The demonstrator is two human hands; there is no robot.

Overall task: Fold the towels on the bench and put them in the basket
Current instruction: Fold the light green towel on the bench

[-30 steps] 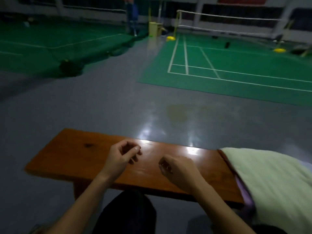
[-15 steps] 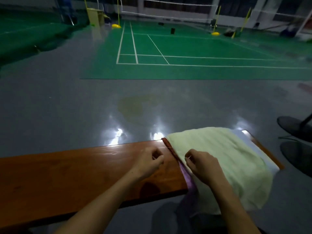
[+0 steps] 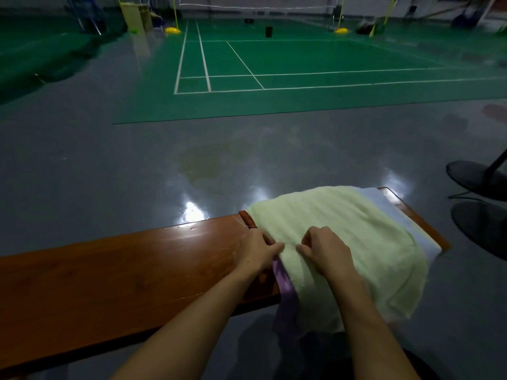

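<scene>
We are looking down at a long wooden bench beside a green badminton court. At the bench's right end lies a stack of towels. A pale green towel lies on top, spread flat and hanging over the near edge. A purple towel shows beneath it along the left side, and a pale blue-white one peeks out at the far right.

Both our hands meet at the green towel's left edge. The left hand has its fingers curled at the very edge, apparently pinching the cloth. The right hand rests just beside it with fingers bent onto the fabric; we judge it is grasping the same edge. The hands sit close together, probably to peel only the top towel from the layers under it.

The bare stretch of bench to the left would serve as folding space. No towel looks folded yet, and no basket is in view. Two dark round stand bases sit on the grey floor at far right.
</scene>
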